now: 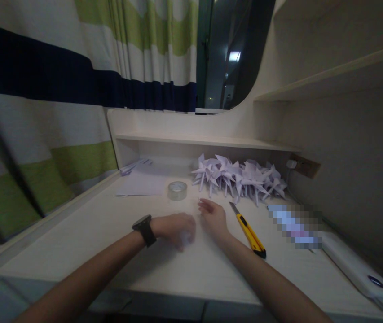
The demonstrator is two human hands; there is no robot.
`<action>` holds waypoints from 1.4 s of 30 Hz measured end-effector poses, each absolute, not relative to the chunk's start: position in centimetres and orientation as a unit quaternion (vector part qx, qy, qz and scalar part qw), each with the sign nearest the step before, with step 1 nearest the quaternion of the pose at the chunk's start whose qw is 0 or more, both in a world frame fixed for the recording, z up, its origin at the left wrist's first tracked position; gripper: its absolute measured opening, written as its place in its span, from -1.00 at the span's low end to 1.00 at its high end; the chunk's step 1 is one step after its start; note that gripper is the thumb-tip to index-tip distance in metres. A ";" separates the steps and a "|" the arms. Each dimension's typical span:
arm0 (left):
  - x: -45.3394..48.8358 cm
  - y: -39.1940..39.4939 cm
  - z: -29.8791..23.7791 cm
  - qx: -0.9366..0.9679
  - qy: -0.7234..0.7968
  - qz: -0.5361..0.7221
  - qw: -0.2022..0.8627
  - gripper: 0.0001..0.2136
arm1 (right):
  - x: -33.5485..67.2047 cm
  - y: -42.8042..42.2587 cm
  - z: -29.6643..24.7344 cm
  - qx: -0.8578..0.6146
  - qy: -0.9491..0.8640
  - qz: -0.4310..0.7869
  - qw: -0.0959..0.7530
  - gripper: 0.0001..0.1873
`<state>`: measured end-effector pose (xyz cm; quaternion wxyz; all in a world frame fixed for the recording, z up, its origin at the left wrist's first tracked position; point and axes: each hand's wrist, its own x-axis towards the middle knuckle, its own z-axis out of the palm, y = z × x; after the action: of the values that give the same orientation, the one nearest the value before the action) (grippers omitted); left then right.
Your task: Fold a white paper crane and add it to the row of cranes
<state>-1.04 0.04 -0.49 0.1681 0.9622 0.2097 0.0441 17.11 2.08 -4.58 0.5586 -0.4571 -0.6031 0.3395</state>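
Whitish item [185,237], head view: blurred, at the fingers of the left hand [174,226] — whether that grip is clamped, undeterminable. Right hand [214,219]: fingers bent, hold unclear — near the tape roll [177,193] on the surface [83,242].

Both forearms [102,269] are bare, the left wearing a black watch [147,230].

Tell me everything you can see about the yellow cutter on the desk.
The cutter has a slim yellow body with black parts near both ends and a grey, metal-looking blade showing at the tip. It lies slanted on the pale desk, right of the right hand, blade end pointing toward the desk's back. Only the desk seems to touch it.
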 end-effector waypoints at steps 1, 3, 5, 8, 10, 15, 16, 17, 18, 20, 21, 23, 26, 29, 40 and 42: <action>-0.9 0.3 -0.5 0.962 0.212 0.039 0.167 -0.72 | 17.1 2.1 -4.7 -0.456 -0.603 0.341 0.559 -0.62; -0.7 0.6 -0.3 0.961 0.215 0.040 0.169 -0.72 | 17.1 2.2 -4.7 -0.451 -0.606 0.339 0.561 -0.64; -0.8 0.4 0.2 0.958 0.221 0.050 0.177 -0.69 | 17.1 2.2 -4.7 -0.449 -0.611 0.335 0.559 -0.66; -1.2 -1.1 1.1 0.946 0.276 0.066 0.158 -0.63 | 17.1 2.1 -4.5 -0.451 -0.615 0.329 0.557 -0.68; -1.5 -2.7 1.4 0.933 0.336 0.067 0.110 -0.69 | 17.1 2.1 -4.5 -0.453 -0.618 0.325 0.555 -0.68; -1.8 -5.9 0.2 0.919 0.393 0.010 0.009 -0.89 | 16.8 2.1 -4.9 -0.455 -0.626 0.322 0.545 -0.65; -1.8 -6.1 -0.2 0.918 0.397 -0.001 -0.009 -0.86 | 16.7 2.1 -5.0 -0.456 -0.629 0.321 0.542 -0.65; -1.7 -6.2 -0.6 0.916 0.401 -0.008 -0.023 -0.83 | 16.8 2.1 -5.0 -0.456 -0.632 0.319 0.539 -0.64; -1.7 -6.2 -0.8 0.914 0.404 -0.011 -0.033 -0.81 | 16.8 2.1 -5.0 -0.455 -0.636 0.316 0.537 -0.63; -1.6 -5.9 -1.1 0.907 0.418 -0.008 -0.045 -0.80 | 16.9 2.0 -4.8 -0.457 -0.645 0.303 0.533 -0.61; -1.6 -5.8 -1.0 0.903 0.428 -0.006 -0.048 -0.80 | 17.0 1.9 -4.6 -0.459 -0.651 0.296 0.527 -0.60; -1.6 -5.4 -0.6 0.888 0.456 0.002 -0.054 -0.80 | 17.1 1.5 -4.2 -0.467 -0.667 0.281 0.507 -0.62; -1.4 -4.8 0.4 0.862 0.502 0.035 -0.062 -0.80 | 17.2 1.1 -3.7 -0.484 -0.685 0.276 0.469 -0.65; -1.0 -4.2 1.2 0.840 0.532 0.069 -0.082 -0.80 | 17.0 0.9 -3.7 -0.481 -0.665 0.316 0.477 -0.63; 0.4 -3.3 -0.3 0.867 0.449 0.185 -0.110 -0.81 | 17.1 1.5 -2.5 -0.398 -0.516 0.491 0.578 -0.58; 0.4 -3.2 -0.8 0.871 0.432 0.206 -0.111 -0.78 | 17.1 1.6 -2.5 -0.403 -0.517 0.476 0.585 -0.67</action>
<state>0.44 -3.23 -0.84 -0.1105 0.8709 0.4325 0.2057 17.09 1.58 -2.49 0.5853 -0.4034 -0.5175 0.4763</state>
